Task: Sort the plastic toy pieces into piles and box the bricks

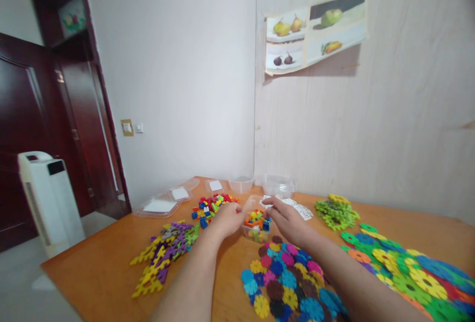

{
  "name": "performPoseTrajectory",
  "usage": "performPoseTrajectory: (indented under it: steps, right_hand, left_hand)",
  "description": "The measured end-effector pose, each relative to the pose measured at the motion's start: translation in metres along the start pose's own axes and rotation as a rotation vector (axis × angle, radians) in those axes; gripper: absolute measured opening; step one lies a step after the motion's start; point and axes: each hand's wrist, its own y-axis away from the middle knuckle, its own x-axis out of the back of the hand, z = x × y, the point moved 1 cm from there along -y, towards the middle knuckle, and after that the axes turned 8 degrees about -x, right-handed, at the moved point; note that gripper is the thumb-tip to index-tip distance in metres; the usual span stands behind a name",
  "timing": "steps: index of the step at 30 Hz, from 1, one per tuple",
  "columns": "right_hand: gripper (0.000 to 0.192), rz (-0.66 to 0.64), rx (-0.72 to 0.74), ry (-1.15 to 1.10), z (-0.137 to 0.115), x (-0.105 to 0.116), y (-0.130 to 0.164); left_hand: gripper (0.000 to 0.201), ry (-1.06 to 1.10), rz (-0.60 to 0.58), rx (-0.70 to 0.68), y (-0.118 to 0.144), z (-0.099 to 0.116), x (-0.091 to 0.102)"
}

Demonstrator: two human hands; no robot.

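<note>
A clear plastic container [256, 235] stands mid-table, partly filled with small coloured building bricks [255, 219], orange, yellow and blue among them. My left hand [228, 218] is at its left side, close to the rim. Its fingers are mostly turned away, so I cannot make out whether they grip anything. Over the container's right side reaches my right hand [284, 217], fingers bent and apart, with the tips above the bricks and nothing visible between them. Just behind my left hand lies a loose heap of similar bricks [211, 207] in red, blue, yellow and white.
Flower-shaped discs [289, 277] spread in front, larger discs [411, 272] at right. Interlocking yellow and purple pieces [166, 253] lie left; green ones [337, 212] are stacked back right. Clear lids [159, 207], an empty tub [241, 184] and printed cards [302, 210] sit along the back.
</note>
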Motion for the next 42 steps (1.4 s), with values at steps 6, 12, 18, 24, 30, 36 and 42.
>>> performPoseTrajectory:
  steps: [6,12,18,24,30,36,42]
  right_hand:
    - [0.028,-0.289,0.118,0.253,-0.035,-0.01,-0.006]
    - [0.029,-0.272,0.071,0.433,-0.031,-0.025,-0.034]
    - [0.029,-0.226,0.045,0.445,-0.022,-0.021,-0.037]
    - [0.036,-0.189,-0.032,0.116,-0.009,-0.017,-0.027]
    - [0.04,-0.06,-0.06,0.151,0.011,-0.009,-0.027]
    - [0.042,-0.075,0.026,0.272,0.004,-0.014,-0.022]
    - [0.043,-0.083,0.07,0.373,-0.005,-0.018,-0.025]
  left_hand:
    - [0.017,-0.076,-0.006,-0.037,0.002,0.004,0.001]
    - [0.021,-0.086,-0.004,-0.031,0.006,0.01,0.003]
    - [0.034,-0.052,0.041,-0.035,0.006,0.005,-0.001]
    - [0.028,-0.034,0.035,-0.022,0.005,0.005,-0.001]
    - [0.032,-0.023,0.019,-0.046,0.005,0.006,-0.001]
    - [0.029,-0.022,0.002,-0.06,0.004,0.002,-0.004]
    - [0.024,-0.021,-0.002,-0.054,0.004,0.003,-0.002]
